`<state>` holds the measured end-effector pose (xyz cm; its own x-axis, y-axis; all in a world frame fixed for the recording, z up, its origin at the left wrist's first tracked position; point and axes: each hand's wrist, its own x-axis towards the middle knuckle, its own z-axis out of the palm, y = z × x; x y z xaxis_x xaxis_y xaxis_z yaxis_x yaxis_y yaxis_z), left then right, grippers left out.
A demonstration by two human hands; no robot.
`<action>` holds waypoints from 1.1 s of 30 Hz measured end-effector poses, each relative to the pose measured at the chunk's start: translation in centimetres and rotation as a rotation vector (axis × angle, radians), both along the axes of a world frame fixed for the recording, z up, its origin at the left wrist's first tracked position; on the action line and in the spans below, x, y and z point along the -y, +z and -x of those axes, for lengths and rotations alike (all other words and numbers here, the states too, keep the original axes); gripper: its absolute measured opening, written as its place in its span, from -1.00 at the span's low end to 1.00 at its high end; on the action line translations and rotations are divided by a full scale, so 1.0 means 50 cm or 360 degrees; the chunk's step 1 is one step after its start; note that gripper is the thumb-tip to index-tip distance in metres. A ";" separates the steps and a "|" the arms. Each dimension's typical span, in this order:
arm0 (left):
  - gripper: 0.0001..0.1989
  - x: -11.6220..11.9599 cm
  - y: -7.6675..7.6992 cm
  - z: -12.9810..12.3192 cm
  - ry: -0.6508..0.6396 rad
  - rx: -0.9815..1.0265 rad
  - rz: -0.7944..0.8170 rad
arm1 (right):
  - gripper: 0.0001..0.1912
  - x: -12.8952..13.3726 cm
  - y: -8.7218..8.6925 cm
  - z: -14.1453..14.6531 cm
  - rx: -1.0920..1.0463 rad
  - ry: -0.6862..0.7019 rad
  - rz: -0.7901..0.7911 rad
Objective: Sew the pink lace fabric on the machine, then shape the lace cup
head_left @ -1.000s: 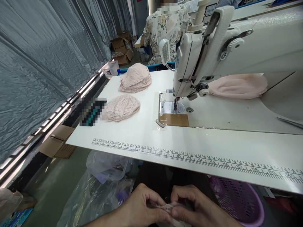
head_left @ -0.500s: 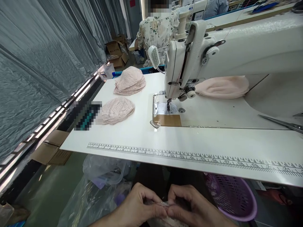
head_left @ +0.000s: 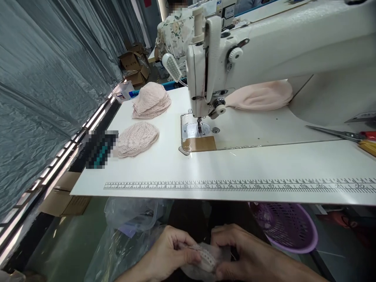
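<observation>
Below the table edge, my left hand (head_left: 173, 250) pinches a small piece of pale lace fabric (head_left: 205, 259) between thumb and fingers. On its other side my right hand (head_left: 235, 250) grips the same piece, fingers closed on its sheer part. A row of small holes shows along the lace between the hands. Above on the white table (head_left: 164, 168) stands a sewing machine (head_left: 202, 78). To its left lie two stacks of pink lace cups, a nearer stack (head_left: 138, 139) and a farther stack (head_left: 151, 100).
Pink fabric (head_left: 261, 96) lies under the machine arm. Scissors (head_left: 337, 132) rest at the right. A purple basket (head_left: 313, 239) and a clear plastic box (head_left: 129, 213) are below the table. A person in a floral top (head_left: 176, 33) sits ahead.
My hands have drawn slightly apart, and more of the lace piece shows between them. The camera view has turned a little to the right.
</observation>
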<state>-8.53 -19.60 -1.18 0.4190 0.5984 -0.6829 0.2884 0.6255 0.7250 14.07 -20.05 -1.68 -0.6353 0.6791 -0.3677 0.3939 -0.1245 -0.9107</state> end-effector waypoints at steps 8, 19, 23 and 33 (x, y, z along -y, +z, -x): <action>-0.62 -0.004 -0.002 0.004 -0.0032 0.0191 0.0015 | -0.87 0.011 -0.005 -0.004 0.0029 0.0008 -0.0054; -0.67 -0.001 0.000 0.023 0.0167 0.0276 0.0108 | -0.89 0.006 0.009 -0.021 0.0177 0.0003 0.0026; -0.66 -0.002 -0.001 0.025 0.0176 0.0315 0.0103 | -0.94 0.004 0.013 -0.026 0.0098 0.0008 0.0048; -0.64 -0.010 -0.009 0.034 0.0036 0.0399 0.0076 | -0.92 0.004 -0.004 -0.030 -0.0169 -0.0030 0.0063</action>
